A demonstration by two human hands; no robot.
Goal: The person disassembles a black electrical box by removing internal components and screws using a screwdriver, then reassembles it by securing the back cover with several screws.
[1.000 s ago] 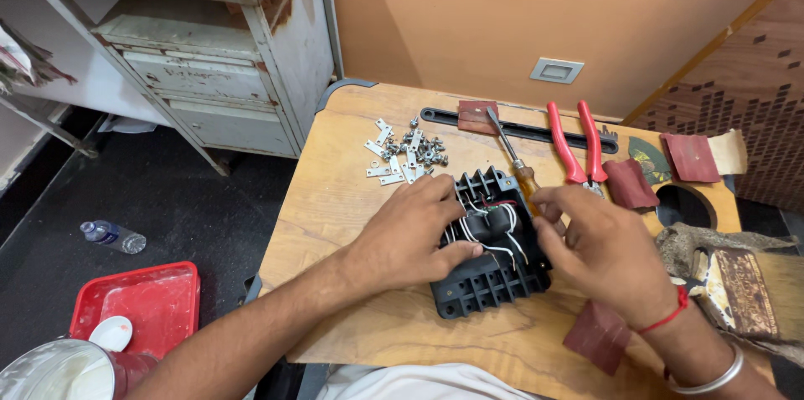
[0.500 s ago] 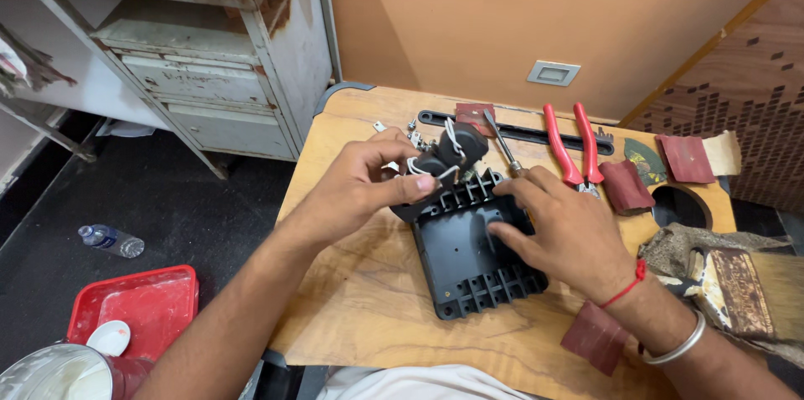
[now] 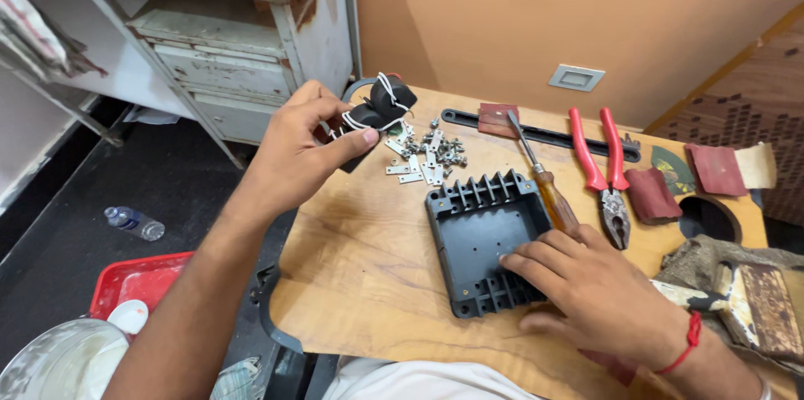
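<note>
On plywood table [image 3: 360, 258] (orange wall [image 3: 502, 15])

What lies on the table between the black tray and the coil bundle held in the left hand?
In the head view, a heap of small metal clips lies between the black tray and the coil bundle in the left hand.

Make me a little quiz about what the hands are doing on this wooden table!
1. True or false: the left hand lifts the black wound parts above the table.
2. What does the right hand rest on?
A. red pliers
B. black plastic tray
C. screwdriver
3. What lies in a heap behind the tray, toward the wall?

Key:
1. True
2. B
3. Small metal pieces
</note>
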